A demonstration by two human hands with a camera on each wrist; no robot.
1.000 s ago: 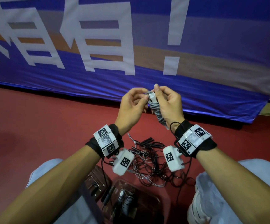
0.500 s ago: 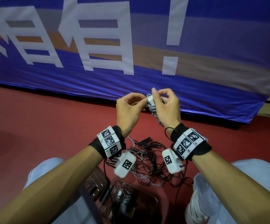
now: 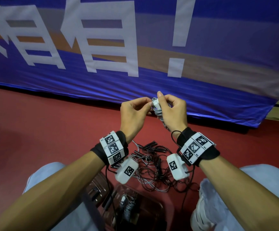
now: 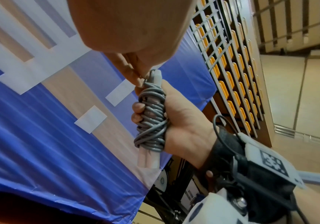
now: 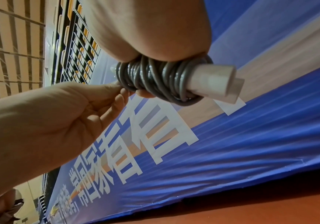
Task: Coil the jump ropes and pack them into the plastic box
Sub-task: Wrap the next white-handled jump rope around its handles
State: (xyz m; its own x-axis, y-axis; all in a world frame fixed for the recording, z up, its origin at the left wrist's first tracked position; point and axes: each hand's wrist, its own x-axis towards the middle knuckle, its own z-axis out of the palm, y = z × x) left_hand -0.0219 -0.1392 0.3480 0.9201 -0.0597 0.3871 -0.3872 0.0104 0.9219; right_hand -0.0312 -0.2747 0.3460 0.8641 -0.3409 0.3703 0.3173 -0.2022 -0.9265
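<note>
The right hand (image 3: 174, 112) is wrapped round the grey rope (image 4: 151, 121), wound tight on its white handles (image 5: 212, 82) and held up before the banner (image 3: 202, 97); the left hand (image 3: 133, 112) pinches the cord's top end; it looks light and springy, so grip across the coils; more ropes (image 3: 153, 169) lie tangled beyond the box (image 3: 160, 205).

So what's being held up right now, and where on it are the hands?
The right hand grips the grey jump rope around its coiled middle; the left hand pinches the top end by the white handles.
</note>
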